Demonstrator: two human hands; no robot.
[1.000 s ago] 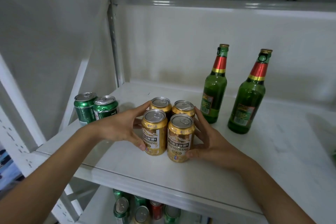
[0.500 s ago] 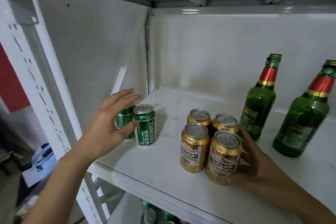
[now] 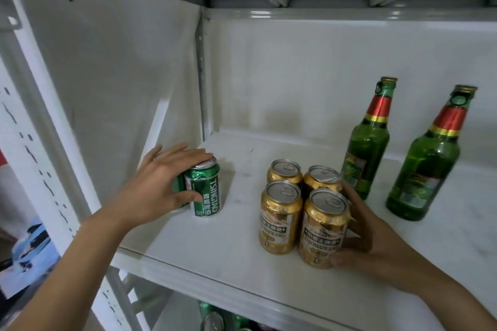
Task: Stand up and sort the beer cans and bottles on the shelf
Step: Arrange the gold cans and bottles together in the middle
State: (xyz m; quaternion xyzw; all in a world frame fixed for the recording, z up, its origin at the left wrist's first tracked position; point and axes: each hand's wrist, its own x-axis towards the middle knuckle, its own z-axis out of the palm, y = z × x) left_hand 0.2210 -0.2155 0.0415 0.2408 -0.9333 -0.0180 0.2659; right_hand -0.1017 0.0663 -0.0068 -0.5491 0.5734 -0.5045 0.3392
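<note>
Standing upright on the white shelf (image 3: 220, 247) are four gold beer cans (image 3: 304, 212) packed in a two-by-two block, two green glass bottles (image 3: 367, 153) with red-and-gold neck foil to their right, and two green Tsingtao cans (image 3: 205, 191) at the left end, one largely hidden. The left hand (image 3: 158, 185) curls around the green pair, thumb on the front can. The right hand (image 3: 368, 236) wraps the right side of the gold block, well apart from the left. More cans (image 3: 215, 318) show on the shelf below.
</note>
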